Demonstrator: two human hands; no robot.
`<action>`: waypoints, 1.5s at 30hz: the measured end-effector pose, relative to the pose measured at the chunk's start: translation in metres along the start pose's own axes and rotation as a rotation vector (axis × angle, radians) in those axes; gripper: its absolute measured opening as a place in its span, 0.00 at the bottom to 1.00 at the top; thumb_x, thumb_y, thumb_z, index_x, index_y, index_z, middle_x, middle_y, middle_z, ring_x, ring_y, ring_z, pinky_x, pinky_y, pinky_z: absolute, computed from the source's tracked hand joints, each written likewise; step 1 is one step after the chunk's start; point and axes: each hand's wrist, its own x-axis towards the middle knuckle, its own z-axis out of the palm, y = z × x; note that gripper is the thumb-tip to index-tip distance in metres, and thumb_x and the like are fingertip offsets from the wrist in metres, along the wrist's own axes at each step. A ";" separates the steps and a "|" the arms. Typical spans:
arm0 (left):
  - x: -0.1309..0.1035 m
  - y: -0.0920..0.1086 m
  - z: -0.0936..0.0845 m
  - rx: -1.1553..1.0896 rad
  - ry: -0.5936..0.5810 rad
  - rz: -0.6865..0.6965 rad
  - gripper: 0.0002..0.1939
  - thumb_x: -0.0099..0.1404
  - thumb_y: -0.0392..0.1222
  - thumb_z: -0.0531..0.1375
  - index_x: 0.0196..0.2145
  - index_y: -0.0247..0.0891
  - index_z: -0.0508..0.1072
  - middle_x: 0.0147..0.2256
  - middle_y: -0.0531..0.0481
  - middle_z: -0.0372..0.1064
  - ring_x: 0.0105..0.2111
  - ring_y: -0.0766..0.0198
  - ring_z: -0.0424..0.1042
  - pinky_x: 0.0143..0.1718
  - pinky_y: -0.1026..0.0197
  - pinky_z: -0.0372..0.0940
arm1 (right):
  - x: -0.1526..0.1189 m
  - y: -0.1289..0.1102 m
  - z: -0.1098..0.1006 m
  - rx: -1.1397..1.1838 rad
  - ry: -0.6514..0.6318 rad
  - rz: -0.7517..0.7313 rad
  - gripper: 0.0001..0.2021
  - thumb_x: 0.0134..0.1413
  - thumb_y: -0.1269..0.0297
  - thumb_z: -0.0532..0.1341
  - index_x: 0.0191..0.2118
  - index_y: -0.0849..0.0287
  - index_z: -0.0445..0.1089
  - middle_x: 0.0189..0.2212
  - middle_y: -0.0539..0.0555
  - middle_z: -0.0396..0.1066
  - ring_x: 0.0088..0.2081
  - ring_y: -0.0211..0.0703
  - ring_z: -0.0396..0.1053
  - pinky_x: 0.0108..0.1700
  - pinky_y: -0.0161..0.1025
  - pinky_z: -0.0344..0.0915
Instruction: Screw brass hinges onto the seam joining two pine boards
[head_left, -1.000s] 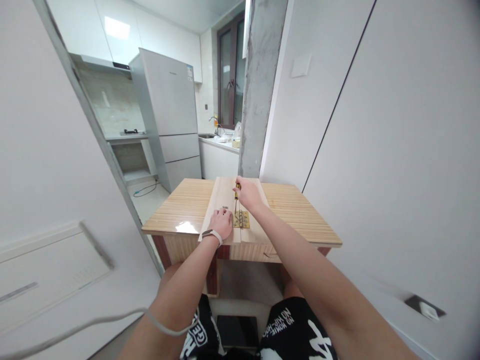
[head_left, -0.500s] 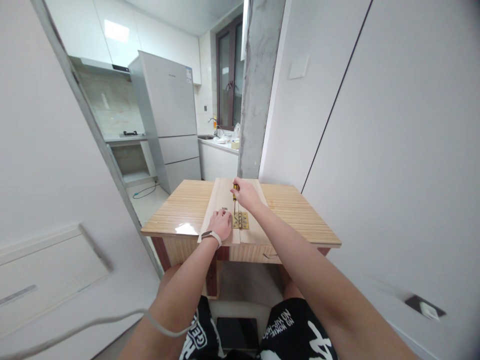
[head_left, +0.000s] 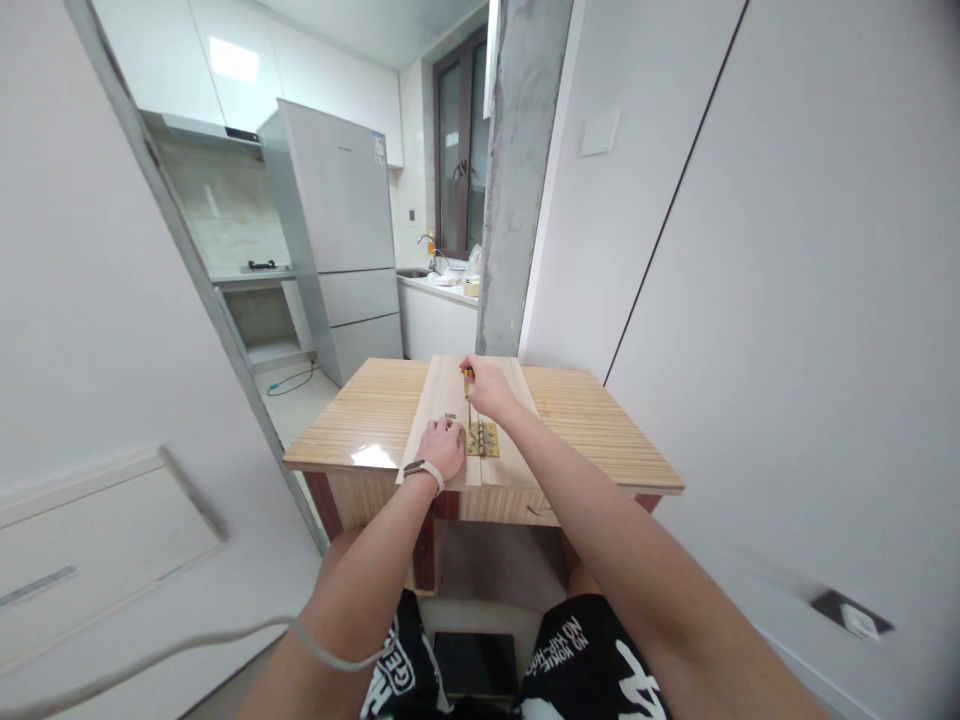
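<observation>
My right hand [head_left: 486,387] is closed round the yellow-and-black handle of a screwdriver [head_left: 467,385]. The screwdriver stands upright, its shaft running down to the left leaf of a brass hinge [head_left: 484,439]. That hinge lies opened flat across the seam of two pale wooden boards [head_left: 431,395]. On the left board, my left hand [head_left: 443,446] rests with its fingers spread and slightly bent, right beside the hinge's left edge. Several small screws [head_left: 449,416] lie just beyond its fingertips. Where the screwdriver's tip meets the hinge is too small to make out.
The boards lie on a wood-grain table [head_left: 600,415] with a drawer front below. A pale cable [head_left: 255,630] crosses at the lower left. White walls stand close on both sides. Behind are a grey fridge [head_left: 345,200] and a kitchen counter [head_left: 439,290].
My right hand has turned round the screwdriver handle, so less of the handle shows. My left hand stays in place on the board.
</observation>
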 end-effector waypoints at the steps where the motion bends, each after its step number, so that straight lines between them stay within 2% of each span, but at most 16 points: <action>1: 0.000 0.000 0.000 0.001 0.004 0.003 0.15 0.73 0.39 0.51 0.52 0.44 0.72 0.53 0.41 0.65 0.52 0.50 0.61 0.56 0.48 0.59 | -0.001 -0.001 -0.001 -0.003 0.005 0.001 0.14 0.61 0.77 0.56 0.48 0.56 0.69 0.41 0.54 0.77 0.40 0.43 0.72 0.42 0.37 0.60; 3: 0.000 0.000 -0.001 0.002 0.016 0.006 0.15 0.73 0.39 0.51 0.52 0.44 0.72 0.53 0.42 0.65 0.51 0.50 0.61 0.55 0.48 0.59 | -0.003 -0.002 -0.002 -0.014 0.019 -0.002 0.13 0.61 0.76 0.56 0.48 0.56 0.69 0.40 0.54 0.76 0.39 0.44 0.72 0.42 0.37 0.60; 9: 0.000 0.000 -0.001 0.000 0.016 0.002 0.16 0.72 0.39 0.51 0.54 0.45 0.72 0.53 0.42 0.66 0.52 0.50 0.62 0.56 0.48 0.59 | -0.006 -0.004 -0.003 -0.044 0.059 0.017 0.04 0.65 0.65 0.61 0.44 0.54 0.69 0.36 0.52 0.75 0.39 0.44 0.71 0.43 0.37 0.60; 14: 0.000 0.000 0.000 0.006 0.025 0.009 0.16 0.72 0.39 0.51 0.53 0.45 0.73 0.53 0.43 0.66 0.52 0.50 0.62 0.56 0.48 0.60 | -0.005 0.001 -0.002 -0.089 0.105 0.030 0.05 0.63 0.66 0.63 0.44 0.55 0.69 0.38 0.54 0.74 0.43 0.45 0.69 0.45 0.38 0.60; 20: 0.000 -0.001 0.001 -0.002 0.025 0.007 0.16 0.72 0.40 0.51 0.54 0.45 0.72 0.53 0.42 0.66 0.52 0.50 0.62 0.56 0.48 0.59 | -0.004 0.006 -0.003 -0.034 0.062 0.040 0.10 0.63 0.74 0.59 0.46 0.55 0.69 0.40 0.53 0.75 0.43 0.44 0.70 0.46 0.38 0.60; 25: -0.001 -0.002 0.002 0.001 0.035 0.021 0.16 0.73 0.40 0.51 0.53 0.45 0.72 0.52 0.42 0.66 0.51 0.50 0.61 0.54 0.49 0.60 | -0.004 0.009 -0.002 0.035 0.022 -0.023 0.15 0.62 0.78 0.56 0.49 0.54 0.68 0.45 0.54 0.75 0.44 0.42 0.71 0.47 0.37 0.61; 32: -0.001 0.000 0.000 -0.002 0.010 -0.009 0.16 0.73 0.39 0.51 0.54 0.45 0.72 0.54 0.42 0.66 0.52 0.50 0.62 0.55 0.48 0.59 | -0.005 0.011 -0.001 0.022 0.090 0.036 0.08 0.61 0.71 0.61 0.46 0.56 0.69 0.40 0.53 0.75 0.40 0.42 0.70 0.46 0.38 0.62; 39: -0.001 -0.002 0.002 -0.004 0.037 0.008 0.16 0.72 0.39 0.51 0.53 0.46 0.72 0.53 0.42 0.66 0.51 0.50 0.62 0.54 0.49 0.60 | -0.009 0.007 -0.004 -0.085 0.148 0.033 0.05 0.62 0.65 0.64 0.42 0.55 0.69 0.40 0.54 0.72 0.42 0.45 0.68 0.46 0.39 0.60; 45: -0.001 -0.001 0.001 -0.004 0.020 0.005 0.16 0.73 0.39 0.51 0.53 0.45 0.72 0.54 0.42 0.66 0.51 0.51 0.62 0.55 0.49 0.59 | -0.007 0.006 -0.004 -0.086 0.119 0.024 0.05 0.60 0.71 0.63 0.41 0.55 0.69 0.38 0.53 0.72 0.39 0.44 0.68 0.43 0.38 0.60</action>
